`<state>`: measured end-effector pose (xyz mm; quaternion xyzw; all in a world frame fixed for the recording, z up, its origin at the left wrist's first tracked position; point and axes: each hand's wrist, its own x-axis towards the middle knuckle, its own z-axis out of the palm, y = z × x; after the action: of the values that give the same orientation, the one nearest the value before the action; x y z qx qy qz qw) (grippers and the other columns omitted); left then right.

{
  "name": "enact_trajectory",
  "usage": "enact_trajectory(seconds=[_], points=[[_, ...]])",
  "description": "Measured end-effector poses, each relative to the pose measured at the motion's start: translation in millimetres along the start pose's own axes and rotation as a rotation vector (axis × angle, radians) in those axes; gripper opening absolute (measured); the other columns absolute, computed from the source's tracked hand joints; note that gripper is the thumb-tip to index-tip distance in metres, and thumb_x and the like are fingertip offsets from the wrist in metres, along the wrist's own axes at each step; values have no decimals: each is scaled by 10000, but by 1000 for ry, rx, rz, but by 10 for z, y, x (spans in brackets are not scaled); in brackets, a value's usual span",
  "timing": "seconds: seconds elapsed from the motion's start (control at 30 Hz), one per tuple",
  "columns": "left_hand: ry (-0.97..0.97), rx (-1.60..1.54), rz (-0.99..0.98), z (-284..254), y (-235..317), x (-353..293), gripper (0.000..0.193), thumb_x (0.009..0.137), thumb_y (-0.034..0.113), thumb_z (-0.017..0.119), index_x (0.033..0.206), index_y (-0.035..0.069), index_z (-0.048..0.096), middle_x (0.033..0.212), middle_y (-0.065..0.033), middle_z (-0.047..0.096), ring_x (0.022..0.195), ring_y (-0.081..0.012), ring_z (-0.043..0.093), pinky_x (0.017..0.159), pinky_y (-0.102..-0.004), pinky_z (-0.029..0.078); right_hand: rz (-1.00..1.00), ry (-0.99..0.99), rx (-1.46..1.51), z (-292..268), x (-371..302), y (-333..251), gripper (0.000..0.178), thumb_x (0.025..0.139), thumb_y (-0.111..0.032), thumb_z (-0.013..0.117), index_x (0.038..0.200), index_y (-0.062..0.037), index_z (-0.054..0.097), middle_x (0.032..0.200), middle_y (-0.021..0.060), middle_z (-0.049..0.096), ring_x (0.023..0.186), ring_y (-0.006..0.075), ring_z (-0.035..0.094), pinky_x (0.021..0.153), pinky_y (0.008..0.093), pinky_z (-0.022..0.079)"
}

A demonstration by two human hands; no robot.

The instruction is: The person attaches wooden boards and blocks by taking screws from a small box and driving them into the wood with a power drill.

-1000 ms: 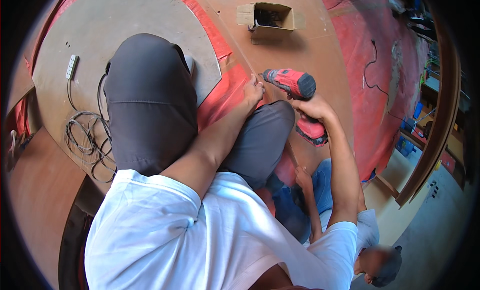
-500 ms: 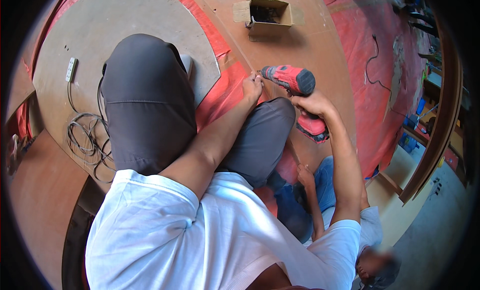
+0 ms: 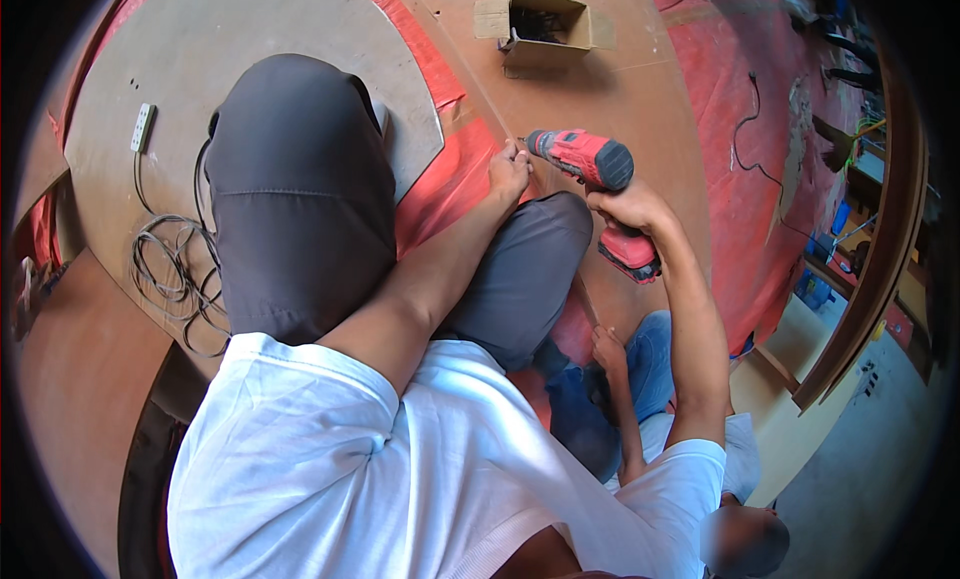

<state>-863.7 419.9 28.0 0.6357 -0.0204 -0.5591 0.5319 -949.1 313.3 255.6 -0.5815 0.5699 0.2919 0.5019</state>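
My right hand [image 3: 632, 207] is wrapped round the grip of a red and black cordless drill [image 3: 580, 156]. The drill's nose points left, at the long edge of a brown wooden board [image 3: 640, 109]. Just beside the drill's tip, my left hand [image 3: 511, 172] has its fingers pinched together at a thin strip [image 3: 487, 107] that runs along that edge. Whatever lies between those fingertips is too small to make out. My bent knee in dark trousers [image 3: 545, 239] sits close under both hands.
An open cardboard box [image 3: 547, 47] with dark small pieces stands on the board. At lower right a co-worker's hand [image 3: 608, 349] touches the strip's near end. A power strip [image 3: 143, 127] and coiled cable [image 3: 175, 269] lie at left. Red sheeting [image 3: 740, 159] covers the ground.
The view has shifted slightly. Both hands and the drill keep nearly the same place at the board's edge. The co-worker's head has tilted a little.
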Motion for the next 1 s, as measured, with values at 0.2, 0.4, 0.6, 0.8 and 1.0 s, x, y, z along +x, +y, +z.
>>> enact_trajectory(seconds=[0.2,0.4,0.6,0.8,1.0], points=[[0,-27,-2,18,-16,0,197,960,95,503,1048,-48,607,666,-54,608,581,-112,583,567,-299,471,-129,74,-22,11,29,-2,232,732,-116,711,941,-27,662,853,62,673,792,171,624,741,341,513],[-17,-16,-31,8,47,-41,202,960,92,510,1069,-57,593,686,-62,614,590,-115,587,575,-296,472,-175,53,-106,-38,97,-39,247,730,-120,721,956,-37,667,868,72,678,808,178,627,762,342,512],[-19,20,-56,-2,112,-69,292,961,80,507,1211,-62,561,723,-59,622,608,-118,596,575,-293,485,-188,72,-145,-45,197,-7,256,723,-133,732,953,-41,667,875,77,686,818,192,636,774,353,511],[-14,5,-91,-2,187,-92,318,968,64,490,1262,-44,542,782,-59,624,609,-110,592,568,-282,488,-127,33,-106,-29,253,-15,281,712,-141,734,967,-42,670,880,86,693,828,189,640,782,357,513],[-51,-52,-86,-12,164,-85,301,973,63,483,1254,-8,562,769,-42,613,611,-99,579,565,-274,481,-305,134,-461,-57,249,-165,325,691,-146,714,998,-51,667,888,91,698,838,200,643,776,360,513]])
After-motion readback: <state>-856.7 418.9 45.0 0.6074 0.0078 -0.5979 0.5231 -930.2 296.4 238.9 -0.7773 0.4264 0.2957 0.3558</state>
